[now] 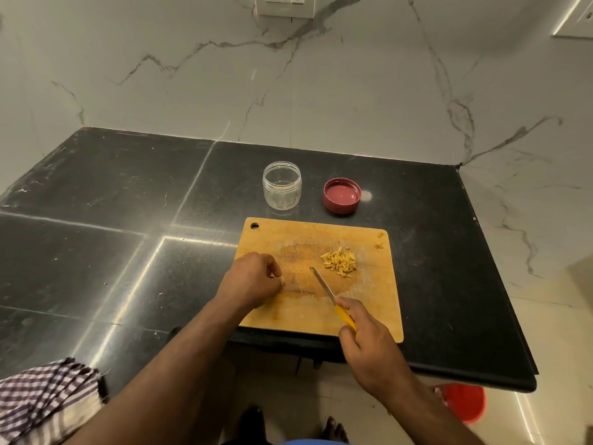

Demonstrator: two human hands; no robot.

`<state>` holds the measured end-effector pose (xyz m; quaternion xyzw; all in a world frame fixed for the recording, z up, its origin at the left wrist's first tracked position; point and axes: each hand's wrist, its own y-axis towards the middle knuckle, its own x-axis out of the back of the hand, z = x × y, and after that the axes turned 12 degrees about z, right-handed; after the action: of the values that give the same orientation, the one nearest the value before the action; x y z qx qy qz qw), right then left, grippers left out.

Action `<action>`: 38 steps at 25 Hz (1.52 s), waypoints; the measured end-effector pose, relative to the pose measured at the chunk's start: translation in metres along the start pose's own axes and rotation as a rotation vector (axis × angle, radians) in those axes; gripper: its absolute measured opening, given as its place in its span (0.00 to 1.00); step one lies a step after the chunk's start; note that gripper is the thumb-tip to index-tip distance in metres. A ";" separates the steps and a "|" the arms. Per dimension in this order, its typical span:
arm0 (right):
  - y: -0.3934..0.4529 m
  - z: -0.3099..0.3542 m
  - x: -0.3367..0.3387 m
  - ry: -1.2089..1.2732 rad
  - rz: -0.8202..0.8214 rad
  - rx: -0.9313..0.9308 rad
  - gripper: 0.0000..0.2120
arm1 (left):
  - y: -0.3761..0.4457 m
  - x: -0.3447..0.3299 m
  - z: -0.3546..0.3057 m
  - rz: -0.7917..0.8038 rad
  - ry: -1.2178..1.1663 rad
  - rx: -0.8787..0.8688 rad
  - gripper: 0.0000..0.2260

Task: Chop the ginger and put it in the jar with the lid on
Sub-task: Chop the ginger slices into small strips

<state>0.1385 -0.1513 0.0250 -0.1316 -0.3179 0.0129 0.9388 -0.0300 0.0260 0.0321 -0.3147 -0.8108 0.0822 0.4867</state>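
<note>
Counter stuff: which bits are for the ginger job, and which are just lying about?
For the job: chopped ginger, cutting board, knife in the right hand, left hand, jar, lid.

Lying about: checked cloth, red bucket, wall socket.

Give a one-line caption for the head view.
Right hand holds knife beside chopped ginger; jar open.

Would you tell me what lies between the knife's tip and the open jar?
In the head view, only bare cutting board and a strip of black counter separate the knife tip from the jar; the chopped ginger sits off right.
</note>
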 end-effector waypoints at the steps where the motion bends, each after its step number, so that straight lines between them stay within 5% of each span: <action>1: 0.000 0.000 0.001 0.001 -0.001 0.000 0.18 | 0.000 0.001 -0.002 0.009 -0.012 -0.015 0.02; 8: -0.001 -0.006 0.007 0.015 -0.048 -0.027 0.18 | 0.006 0.003 -0.014 -0.006 -0.229 -0.092 0.03; 19: 0.000 -0.005 0.010 0.030 -0.055 -0.061 0.19 | 0.040 -0.002 -0.026 -0.030 -0.122 -0.075 0.14; 27: 0.007 0.003 0.004 0.039 -0.030 -0.048 0.18 | 0.039 -0.008 -0.021 0.027 0.058 -0.153 0.11; 38: 0.016 0.008 0.000 -0.001 -0.022 -0.035 0.18 | 0.039 -0.019 -0.026 -0.044 -0.007 -0.113 0.09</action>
<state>0.1351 -0.1335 0.0269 -0.1446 -0.3198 -0.0029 0.9364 0.0143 0.0410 0.0146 -0.3237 -0.8224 0.0266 0.4671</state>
